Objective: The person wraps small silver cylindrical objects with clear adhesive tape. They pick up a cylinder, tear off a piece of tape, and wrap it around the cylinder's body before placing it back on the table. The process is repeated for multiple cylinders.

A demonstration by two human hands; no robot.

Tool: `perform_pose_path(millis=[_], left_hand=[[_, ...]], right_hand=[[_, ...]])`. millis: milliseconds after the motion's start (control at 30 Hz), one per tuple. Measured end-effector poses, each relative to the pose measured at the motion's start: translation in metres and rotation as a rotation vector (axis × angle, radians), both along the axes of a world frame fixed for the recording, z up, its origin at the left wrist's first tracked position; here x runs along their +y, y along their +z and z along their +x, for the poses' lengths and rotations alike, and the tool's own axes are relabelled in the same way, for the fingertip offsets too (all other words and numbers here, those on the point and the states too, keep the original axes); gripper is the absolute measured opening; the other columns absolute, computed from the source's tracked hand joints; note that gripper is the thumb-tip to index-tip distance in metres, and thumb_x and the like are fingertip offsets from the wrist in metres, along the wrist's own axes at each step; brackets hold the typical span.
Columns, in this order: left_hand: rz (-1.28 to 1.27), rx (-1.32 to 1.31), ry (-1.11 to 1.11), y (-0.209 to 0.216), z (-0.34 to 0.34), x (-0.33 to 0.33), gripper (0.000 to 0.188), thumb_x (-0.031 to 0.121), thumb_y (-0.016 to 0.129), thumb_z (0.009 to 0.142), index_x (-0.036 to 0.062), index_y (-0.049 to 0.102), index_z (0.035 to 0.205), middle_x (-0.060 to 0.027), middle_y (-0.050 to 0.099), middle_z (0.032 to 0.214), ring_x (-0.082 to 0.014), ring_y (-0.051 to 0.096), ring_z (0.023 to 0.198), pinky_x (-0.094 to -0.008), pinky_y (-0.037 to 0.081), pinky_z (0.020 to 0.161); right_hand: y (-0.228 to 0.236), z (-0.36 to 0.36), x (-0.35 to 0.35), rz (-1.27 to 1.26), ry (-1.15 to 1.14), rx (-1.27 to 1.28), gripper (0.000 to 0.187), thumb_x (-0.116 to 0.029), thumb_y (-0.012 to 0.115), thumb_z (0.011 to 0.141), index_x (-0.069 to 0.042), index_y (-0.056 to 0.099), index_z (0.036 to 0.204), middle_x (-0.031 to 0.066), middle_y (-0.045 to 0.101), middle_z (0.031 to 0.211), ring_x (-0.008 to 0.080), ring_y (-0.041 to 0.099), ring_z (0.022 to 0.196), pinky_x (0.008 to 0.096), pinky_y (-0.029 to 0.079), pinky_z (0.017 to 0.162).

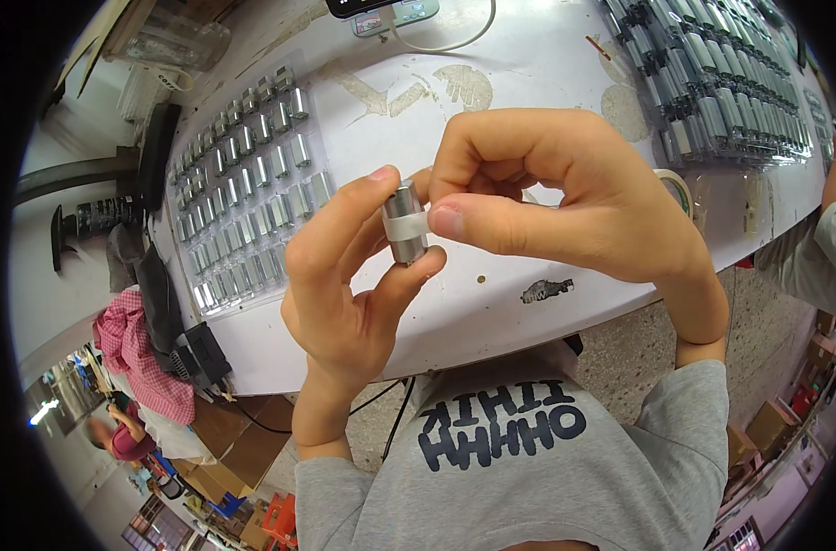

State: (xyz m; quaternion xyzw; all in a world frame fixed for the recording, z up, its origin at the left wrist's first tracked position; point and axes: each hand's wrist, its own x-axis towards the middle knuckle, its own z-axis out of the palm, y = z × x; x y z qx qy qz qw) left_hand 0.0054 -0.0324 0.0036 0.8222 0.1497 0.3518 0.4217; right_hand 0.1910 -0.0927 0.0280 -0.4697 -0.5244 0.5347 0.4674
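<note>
1. Small metal cylinder, one in hand, upright above the white table; lower end pinched between thumb and forefinger of the left hand, middle wrapped by a strip of pale tape.
2. Right hand just right of the cylinder, thumb pressing the tape against its side, remaining fingers curled; tape end behind those fingers hidden.
3. Tape roll right of the cylinder, mostly covered by the right hand; only one edge visible.
4. Clear tray left of the cylinder, holding rows of like metal cylinders lying in pockets; exact count not readable, several dozen at least.
5. Second batch of trays to the upper right of the cylinder, packed with longer metal parts; far edge cut off by the rim of the view, count not readable.
6. Another person's sleeve and arm far right of the cylinder, partly cut off.
</note>
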Motion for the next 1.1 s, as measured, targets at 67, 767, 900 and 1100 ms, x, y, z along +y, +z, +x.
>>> perform_pose_path(millis=[67,767,900,1100], left_hand=[[0.030,-0.004,0.000,-0.001,0.000,0.000,0.048,0.011,0.060,0.084,-0.0026,0.031,0.120,-0.0171,0.043,0.123,-0.0256,0.053,0.105,-0.0324,0.047,0.084],[0.230,-0.368,0.226,-0.028,0.021,-0.005,0.045,0.016,0.066,0.076,-0.0048,0.048,0.111,-0.0249,0.054,0.113,-0.0261,0.062,0.093,-0.0266,0.054,0.066],[0.290,-0.360,0.291,-0.032,0.024,-0.004,0.047,0.020,0.064,0.077,-0.0044,0.046,0.112,-0.0229,0.054,0.115,-0.0266,0.061,0.094,-0.0273,0.052,0.068],[0.357,-0.286,0.283,-0.025,0.019,0.001,0.045,0.020,0.064,0.075,-0.0035,0.048,0.110,-0.0199,0.054,0.116,-0.0287,0.056,0.104,-0.0317,0.049,0.078]], right_hand=[[0.001,0.000,0.000,-0.009,0.000,0.016,0.012,-0.010,0.058,0.084,-0.001,0.053,0.077,-0.0018,0.052,0.071,0.0028,0.044,0.064,0.0187,0.035,0.056],[0.010,-0.016,-0.002,-0.105,-0.063,0.087,0.011,-0.008,0.059,0.082,0.000,0.051,0.080,0.0005,0.053,0.074,0.0047,0.048,0.070,0.0172,0.035,0.062],[0.006,-0.014,-0.001,-0.098,-0.055,-0.005,0.011,-0.008,0.059,0.082,0.001,0.052,0.083,0.0017,0.055,0.076,0.0052,0.049,0.073,0.0171,0.036,0.064],[0.008,-0.016,-0.003,-0.104,-0.112,-0.113,0.012,-0.009,0.057,0.085,0.002,0.056,0.089,0.0009,0.056,0.075,0.0038,0.047,0.066,0.0155,0.036,0.059]])
